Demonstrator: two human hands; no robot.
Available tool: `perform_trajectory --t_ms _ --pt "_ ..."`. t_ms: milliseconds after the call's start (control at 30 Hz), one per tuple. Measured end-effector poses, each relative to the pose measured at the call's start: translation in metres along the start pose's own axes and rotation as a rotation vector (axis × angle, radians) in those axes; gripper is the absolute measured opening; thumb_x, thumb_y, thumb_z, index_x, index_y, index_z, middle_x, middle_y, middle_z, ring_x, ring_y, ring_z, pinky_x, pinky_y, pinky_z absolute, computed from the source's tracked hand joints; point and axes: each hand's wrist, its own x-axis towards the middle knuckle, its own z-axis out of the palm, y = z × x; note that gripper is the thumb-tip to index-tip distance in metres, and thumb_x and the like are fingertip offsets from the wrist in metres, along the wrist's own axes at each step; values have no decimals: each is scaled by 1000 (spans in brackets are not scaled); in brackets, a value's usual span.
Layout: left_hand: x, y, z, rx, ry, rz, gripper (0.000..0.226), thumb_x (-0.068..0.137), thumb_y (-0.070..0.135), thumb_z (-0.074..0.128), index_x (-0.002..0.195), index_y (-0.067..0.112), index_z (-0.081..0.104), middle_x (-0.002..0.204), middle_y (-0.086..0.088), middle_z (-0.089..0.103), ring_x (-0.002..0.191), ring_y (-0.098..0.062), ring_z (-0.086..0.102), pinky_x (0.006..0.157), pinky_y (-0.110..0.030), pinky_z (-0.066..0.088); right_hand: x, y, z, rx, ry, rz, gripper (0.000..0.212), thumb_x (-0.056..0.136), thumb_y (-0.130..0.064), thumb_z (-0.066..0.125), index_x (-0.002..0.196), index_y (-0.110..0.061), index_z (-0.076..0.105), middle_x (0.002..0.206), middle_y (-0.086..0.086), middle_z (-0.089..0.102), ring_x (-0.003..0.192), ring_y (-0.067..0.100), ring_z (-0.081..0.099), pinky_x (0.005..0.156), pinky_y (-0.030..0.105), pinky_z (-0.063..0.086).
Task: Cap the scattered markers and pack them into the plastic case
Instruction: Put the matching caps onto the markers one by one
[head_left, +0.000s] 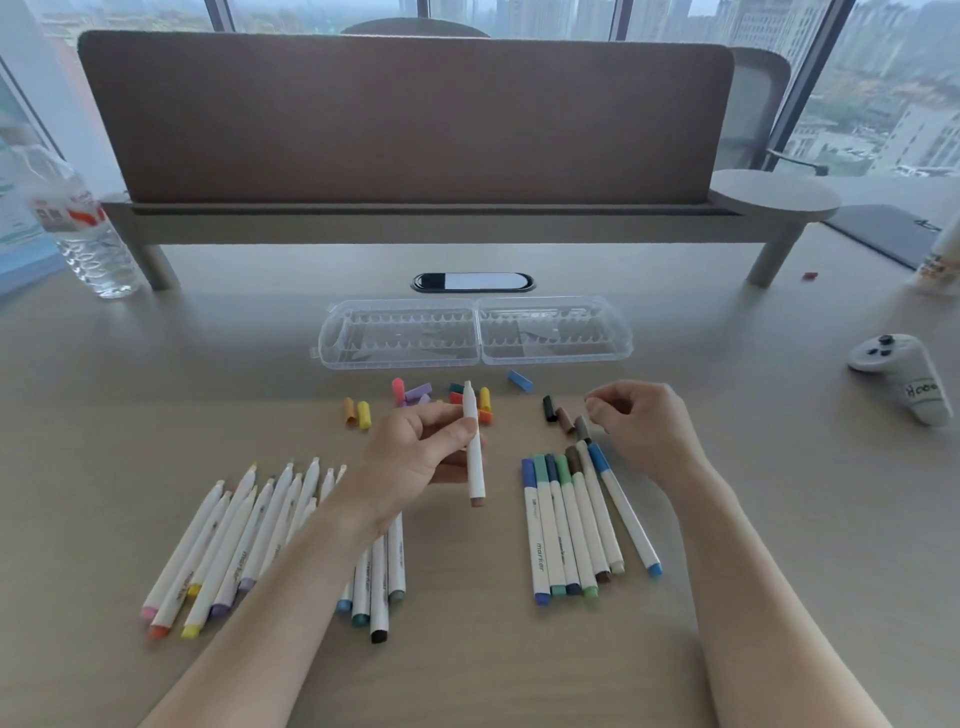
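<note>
1. While the left hand (415, 457) is raised a little above the desk (779, 519), its thumb and curled fingers grip a white marker (474, 447) near the middle of the barrel; the marker stands almost upright, its uncapped tip points away from the person and its brownish end points down
2. The right hand (641, 421) is to the right of it, with the fingers loosely curled; I cannot tell if something small is between the fingertips, so I cannot say if it holds anything
3. Just beside this hand lie three dark caps (563, 415), black, brown and grey, near the tops of the capped markers (576, 525), which lie side by side in a row on the right part of the desk
4. On the left part of the desk lies a bigger group of uncapped markers (234, 540), spread like a fan, with the bare tips pointing away; some of them are partly hidden under the left forearm
5. Between the hands and the case lies a loose heap of coloured caps (415, 395), among them orange, yellow, pink, purple, green and red; one blue cap (519, 380) lies apart, to the right, near the case
6. The clear plastic case (475, 332) lies open and flat behind the caps, both halves side by side, and no marker is seen in it
7. Farther away stand a grey desk screen (405, 119) on its shelf, a water bottle (78, 223) at the left and a white controller (904, 374) at the right
</note>
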Motion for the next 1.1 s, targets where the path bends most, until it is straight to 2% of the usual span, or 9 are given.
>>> perform_trajectory --t_ms 100,267,400,500,567,667,767,967,1100 --pt "-2 -4 -4 -39 16 -7 16 99 11 58 104 4 72 96 -19 76 88 -29 75 77 -35 63 2 3 1 -29 -29 11 11 94 -21 66 98 -20 76 84 -11 70 78 2 62 64 14 44" --pt "-3 -4 -5 -88 15 -6 16 99 10 58 103 6 73 97 -21 75 94 -34 74 84 -43 62 4 9 3 -107 -96 -7 17 88 -24 74 104 -22 75 88 -8 71 81 2 64 65 13 45" --pt "-3 -5 -4 -57 4 -6 18 99 11 58 108 5 72 96 -19 76 92 -31 75 80 -37 63 6 8 4 -88 -54 -23 12 88 -22 74 100 -21 76 83 -11 70 78 1 64 65 14 46" --pt "-3 -6 -5 -57 11 -5 16 99 11 59 107 8 72 97 -19 76 93 -31 75 82 -39 62 5 2 8 -69 -38 -38 7 90 -25 72 95 -23 76 81 -13 70 76 1 63 68 18 50" --pt "-3 -6 -6 -62 20 -3 16 99 10 58 105 7 72 97 -19 76 94 -32 75 84 -42 62 5 -1 11 -81 -63 -42 8 84 -31 78 91 -26 76 78 -12 71 73 2 64 68 18 50" --pt "-3 -5 -7 -67 26 -4 16 99 11 59 105 7 73 98 -19 76 96 -34 74 87 -45 60 8 -3 16 -169 -86 -48 19 77 -34 82 94 -27 76 82 -11 71 78 5 65 76 25 54" --pt "-3 -5 -8 -80 33 -7 16 99 11 59 105 6 72 97 -19 76 96 -35 74 87 -45 60 12 -8 18 -290 -122 -84 15 81 -33 77 96 -27 78 86 -11 69 82 8 63 75 29 55" --pt "-2 -5 -9 -105 47 -15 16 98 9 60 107 1 71 99 -21 75 95 -34 75 83 -41 62 17 -8 22 -391 -191 -144 13 88 -28 67 101 -29 71 101 -5 60 97 17 60 88 36 48" --pt "-1 -6 -10 -110 54 -13 17 98 9 60 108 1 70 100 -21 74 93 -31 76 78 -37 63 14 -8 23 -395 -110 -184 6 91 -31 64 92 -37 67 94 -19 64 101 12 50 88 36 27"
